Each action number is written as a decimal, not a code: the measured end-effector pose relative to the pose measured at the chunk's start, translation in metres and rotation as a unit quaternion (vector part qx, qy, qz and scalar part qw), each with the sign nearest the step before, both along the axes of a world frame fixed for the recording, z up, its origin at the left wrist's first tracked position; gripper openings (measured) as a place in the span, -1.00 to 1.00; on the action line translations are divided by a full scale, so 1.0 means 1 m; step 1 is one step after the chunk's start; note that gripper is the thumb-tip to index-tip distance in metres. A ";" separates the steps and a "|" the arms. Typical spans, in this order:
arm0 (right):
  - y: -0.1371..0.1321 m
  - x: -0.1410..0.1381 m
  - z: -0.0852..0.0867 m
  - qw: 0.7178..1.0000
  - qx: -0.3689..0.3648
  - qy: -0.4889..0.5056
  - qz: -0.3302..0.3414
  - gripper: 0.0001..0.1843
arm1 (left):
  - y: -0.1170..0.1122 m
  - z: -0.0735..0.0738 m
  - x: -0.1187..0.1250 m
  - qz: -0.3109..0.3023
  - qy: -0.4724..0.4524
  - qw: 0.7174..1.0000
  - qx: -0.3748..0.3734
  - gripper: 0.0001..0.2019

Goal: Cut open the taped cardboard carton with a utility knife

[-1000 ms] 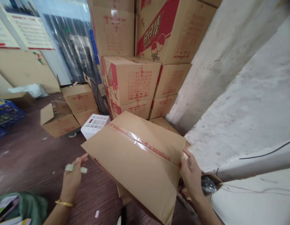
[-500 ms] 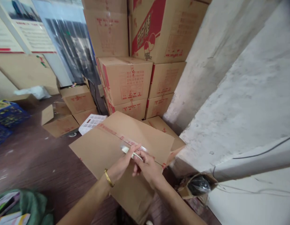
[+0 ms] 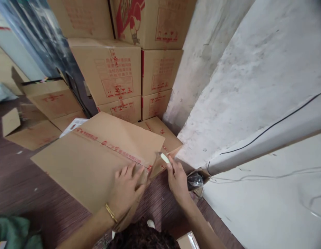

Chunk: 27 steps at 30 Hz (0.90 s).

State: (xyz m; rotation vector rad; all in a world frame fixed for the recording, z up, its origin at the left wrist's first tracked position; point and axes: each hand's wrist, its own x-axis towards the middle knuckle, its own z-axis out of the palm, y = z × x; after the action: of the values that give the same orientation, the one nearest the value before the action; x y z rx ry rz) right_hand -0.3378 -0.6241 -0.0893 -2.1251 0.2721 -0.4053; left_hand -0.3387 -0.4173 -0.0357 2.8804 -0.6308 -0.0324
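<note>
A large cardboard box (image 3: 80, 155), closed along its middle seam with red-printed tape (image 3: 116, 148), lies in front of me. My left hand (image 3: 128, 186) rests palm down on its top near the right end of the tape, fingers spread and holding nothing. A gold bracelet (image 3: 110, 212) circles that wrist. In my right hand (image 3: 177, 178), just beyond the box's right edge, is a pale box cutter (image 3: 165, 158), its tip pointing up and left toward the box corner. Whether the tip touches the cardboard I cannot tell.
Printed cartons (image 3: 116, 69) are stacked behind the box, beside a rough white wall (image 3: 222, 86). Opened cartons (image 3: 33, 131) and a white plastic crate (image 3: 72, 126) sit to the left. Dark hair (image 3: 142, 238) shows at the bottom edge. A small box with a plastic-wrapped black item (image 3: 195, 180) stands right.
My hands, together over the tape before, are now apart. The right hand has carried the box cutter to the box's right edge, while the left lies flat on top. The view has shifted right.
</note>
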 end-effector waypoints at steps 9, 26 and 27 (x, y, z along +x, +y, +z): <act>0.003 0.008 -0.017 0.994 0.096 -0.013 -0.042 -0.41 | 0.003 -0.007 0.003 -0.049 -0.062 0.996 0.050 -0.64; 0.021 0.014 -0.027 0.953 0.299 0.055 -0.015 -0.72 | -0.060 0.006 0.089 -0.035 -0.027 0.995 0.084 -0.41; 0.020 0.013 -0.026 0.953 0.295 0.060 -0.011 -0.70 | -0.062 0.009 0.092 -0.037 -0.014 0.995 0.091 -0.42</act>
State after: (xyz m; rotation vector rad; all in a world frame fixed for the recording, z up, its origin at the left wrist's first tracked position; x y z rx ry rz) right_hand -0.3252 -0.6044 -0.1149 -1.5584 0.4293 -0.1733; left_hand -0.2468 -0.4797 -0.0270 3.0342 -0.7775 -0.0643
